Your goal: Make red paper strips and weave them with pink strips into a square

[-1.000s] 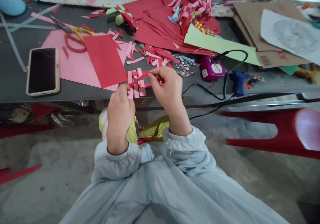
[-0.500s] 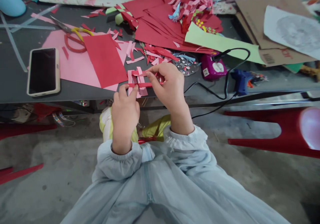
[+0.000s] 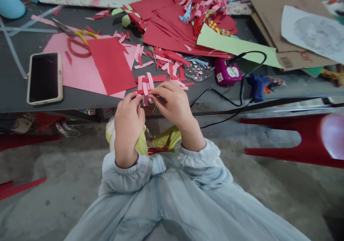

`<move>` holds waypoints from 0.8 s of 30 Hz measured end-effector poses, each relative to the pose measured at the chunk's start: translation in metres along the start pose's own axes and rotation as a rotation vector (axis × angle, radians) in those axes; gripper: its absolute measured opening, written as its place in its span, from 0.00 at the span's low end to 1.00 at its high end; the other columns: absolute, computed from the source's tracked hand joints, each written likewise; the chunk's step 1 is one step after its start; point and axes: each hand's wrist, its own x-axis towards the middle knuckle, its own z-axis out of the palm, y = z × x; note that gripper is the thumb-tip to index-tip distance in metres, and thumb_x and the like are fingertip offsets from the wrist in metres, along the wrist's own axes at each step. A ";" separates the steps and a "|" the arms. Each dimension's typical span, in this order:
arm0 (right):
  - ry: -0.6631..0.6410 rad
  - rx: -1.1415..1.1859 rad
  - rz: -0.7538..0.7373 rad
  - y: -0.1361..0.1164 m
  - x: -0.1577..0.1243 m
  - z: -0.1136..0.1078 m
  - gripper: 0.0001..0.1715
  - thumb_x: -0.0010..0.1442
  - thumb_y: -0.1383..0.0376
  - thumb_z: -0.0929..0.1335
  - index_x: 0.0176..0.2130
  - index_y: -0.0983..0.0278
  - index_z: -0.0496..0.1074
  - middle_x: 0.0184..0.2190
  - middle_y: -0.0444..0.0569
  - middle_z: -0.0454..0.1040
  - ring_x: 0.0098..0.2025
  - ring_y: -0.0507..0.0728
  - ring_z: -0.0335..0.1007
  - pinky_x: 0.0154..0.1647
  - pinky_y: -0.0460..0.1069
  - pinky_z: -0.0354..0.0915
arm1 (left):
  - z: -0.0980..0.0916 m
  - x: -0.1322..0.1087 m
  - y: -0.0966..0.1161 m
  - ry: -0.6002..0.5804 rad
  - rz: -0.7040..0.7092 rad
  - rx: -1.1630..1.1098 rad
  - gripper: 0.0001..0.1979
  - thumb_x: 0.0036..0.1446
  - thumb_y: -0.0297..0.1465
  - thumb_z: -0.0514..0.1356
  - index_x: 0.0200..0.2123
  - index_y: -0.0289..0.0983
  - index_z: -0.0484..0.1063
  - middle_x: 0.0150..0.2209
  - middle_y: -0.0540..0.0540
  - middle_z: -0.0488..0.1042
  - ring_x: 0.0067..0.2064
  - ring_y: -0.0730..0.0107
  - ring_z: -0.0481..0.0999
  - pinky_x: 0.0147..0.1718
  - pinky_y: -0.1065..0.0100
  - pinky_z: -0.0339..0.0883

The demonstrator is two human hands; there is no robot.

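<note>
Mat of woven red-and-pink paper strips (image 3: 146, 86), centre frame, pinched by left hand (image 3: 128, 115) and right hand (image 3: 173, 104); previously raised strip now seated.

Grey concrete floor (image 3: 53, 155); dark tabletop (image 3: 16, 86), low; red plastic stool (image 3: 309, 137) at R.

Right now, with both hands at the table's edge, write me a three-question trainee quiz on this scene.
1. True or false: the left hand and right hand both pinch the small weave of pink and red paper strips.
2. What lies on the dark grey table, left of the pink paper sheet? A. cream-cased black smartphone B. white ceramic mug C. metal stapler
3. What colour is the plastic glue gun beside the small purple box?
Key: 1 true; 2 A; 3 blue.
</note>
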 end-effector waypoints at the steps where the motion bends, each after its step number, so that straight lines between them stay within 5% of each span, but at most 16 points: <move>1: -0.008 -0.011 -0.003 0.001 -0.003 0.002 0.14 0.68 0.61 0.63 0.39 0.62 0.77 0.34 0.50 0.76 0.39 0.57 0.68 0.42 0.53 0.63 | -0.001 0.000 -0.002 0.032 -0.015 -0.037 0.19 0.58 0.22 0.53 0.48 0.39 0.77 0.55 0.44 0.75 0.55 0.59 0.75 0.57 0.59 0.67; 8: -0.017 -0.061 -0.023 0.002 -0.021 0.008 0.16 0.68 0.58 0.64 0.37 0.64 0.78 0.33 0.51 0.77 0.37 0.57 0.67 0.41 0.53 0.64 | -0.007 0.001 -0.003 0.246 -0.244 -0.053 0.12 0.58 0.25 0.54 0.39 0.39 0.77 0.41 0.45 0.80 0.43 0.64 0.78 0.45 0.65 0.67; 11: -0.028 -0.006 0.032 0.004 -0.026 0.006 0.17 0.68 0.56 0.64 0.37 0.63 0.78 0.33 0.51 0.77 0.37 0.57 0.68 0.42 0.53 0.64 | -0.010 0.001 -0.003 0.183 -0.360 -0.013 0.09 0.62 0.33 0.55 0.38 0.39 0.75 0.36 0.46 0.80 0.36 0.64 0.77 0.39 0.65 0.65; 15: 0.051 -0.042 0.087 0.010 -0.032 0.003 0.14 0.67 0.59 0.65 0.39 0.63 0.78 0.34 0.51 0.76 0.38 0.57 0.69 0.44 0.54 0.65 | -0.014 0.002 -0.002 0.011 -0.380 0.036 0.18 0.65 0.42 0.52 0.28 0.40 0.72 0.29 0.45 0.78 0.33 0.62 0.76 0.34 0.64 0.60; 19: 0.062 -0.177 0.095 0.015 -0.033 0.002 0.14 0.66 0.60 0.66 0.45 0.63 0.77 0.40 0.54 0.75 0.43 0.60 0.69 0.49 0.56 0.66 | -0.015 0.003 -0.001 -0.136 -0.356 0.059 0.22 0.66 0.44 0.50 0.25 0.40 0.72 0.27 0.45 0.78 0.33 0.60 0.76 0.32 0.64 0.57; 24: -0.019 -0.246 0.097 0.014 -0.025 0.002 0.20 0.67 0.61 0.63 0.55 0.62 0.73 0.54 0.56 0.74 0.53 0.64 0.66 0.56 0.59 0.64 | -0.011 0.004 -0.003 -0.154 -0.322 -0.002 0.18 0.63 0.42 0.53 0.26 0.40 0.74 0.28 0.46 0.80 0.32 0.62 0.76 0.31 0.65 0.56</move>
